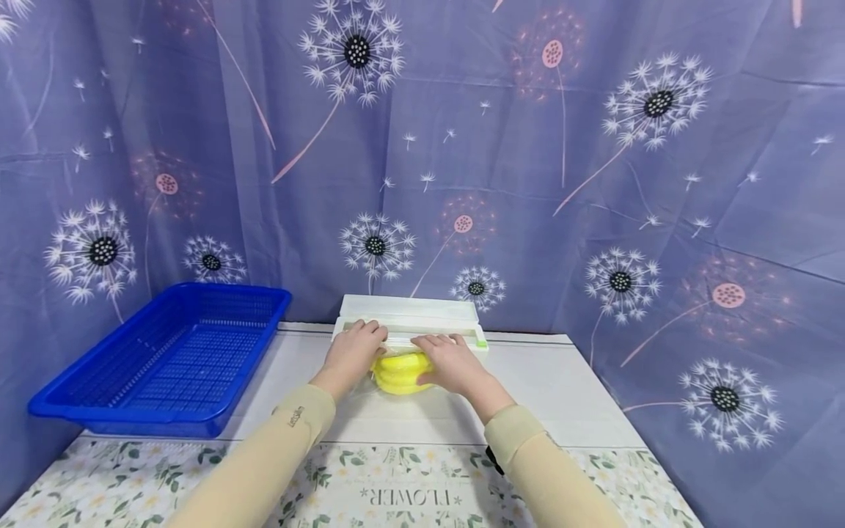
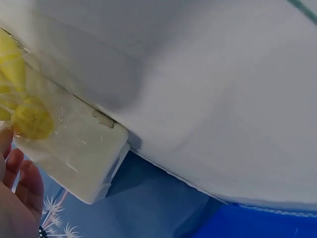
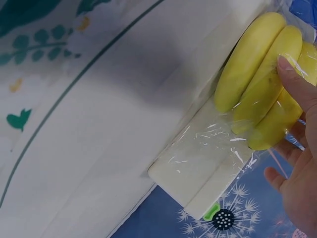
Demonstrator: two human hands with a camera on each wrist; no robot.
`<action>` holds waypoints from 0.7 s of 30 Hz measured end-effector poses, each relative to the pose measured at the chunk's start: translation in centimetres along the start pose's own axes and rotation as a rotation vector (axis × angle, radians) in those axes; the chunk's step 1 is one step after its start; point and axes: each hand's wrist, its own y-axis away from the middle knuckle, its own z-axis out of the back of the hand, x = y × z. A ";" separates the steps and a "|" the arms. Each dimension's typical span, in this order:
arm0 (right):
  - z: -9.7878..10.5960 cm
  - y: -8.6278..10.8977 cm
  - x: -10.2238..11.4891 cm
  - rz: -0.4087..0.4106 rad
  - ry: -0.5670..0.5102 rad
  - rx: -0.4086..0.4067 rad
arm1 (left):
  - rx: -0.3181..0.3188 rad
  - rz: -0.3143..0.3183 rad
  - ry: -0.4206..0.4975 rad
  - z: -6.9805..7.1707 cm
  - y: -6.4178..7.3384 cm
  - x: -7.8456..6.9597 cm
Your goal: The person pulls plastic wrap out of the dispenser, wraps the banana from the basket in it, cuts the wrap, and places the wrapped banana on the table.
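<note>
A bunch of yellow bananas [image 1: 397, 372] lies against the front of a white cling film dispenser [image 1: 409, 309], whose lid stands up. Clear cling film [image 3: 208, 141] covers the bananas and stretches over the box, wrinkled and shiny. From the left, my left hand [image 1: 356, 353] holds the stem end of the bunch, its fingertips right by the tip in the left wrist view. My right hand [image 1: 455, 367] grips the other end through the film. In the right wrist view, that thumb [image 3: 292, 79] presses on the near side while the fingers reach behind.
A blue plastic basket [image 1: 198, 367] sits at the left of the table. The white tabletop [image 1: 528, 396] has a floral strip [image 1: 409, 469] along its front. Behind and to both sides hangs a purple dandelion-print curtain [image 1: 422, 110]. A green piece [image 1: 482, 343] marks the dispenser's right end.
</note>
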 end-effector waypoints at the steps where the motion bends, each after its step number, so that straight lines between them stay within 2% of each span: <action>1: 0.0 0.0 0.0 0.003 -0.002 0.000 | -0.003 -0.004 -0.014 -0.1 0.0 0.1; 5: -0.2 0.0 0.2 0.009 -0.006 -0.002 | -0.010 -0.031 -0.064 -0.3 0.0 0.3; 10: -0.2 0.3 0.2 0.008 0.002 -0.018 | 0.016 -0.056 -0.081 -0.7 -0.1 0.3; 14: -0.3 0.6 0.1 0.009 0.030 -0.023 | 0.030 -0.085 -0.013 -0.4 -0.1 0.2; 21: -0.2 0.8 -0.2 0.016 0.078 -0.027 | -0.002 -0.182 0.189 0.8 0.5 0.0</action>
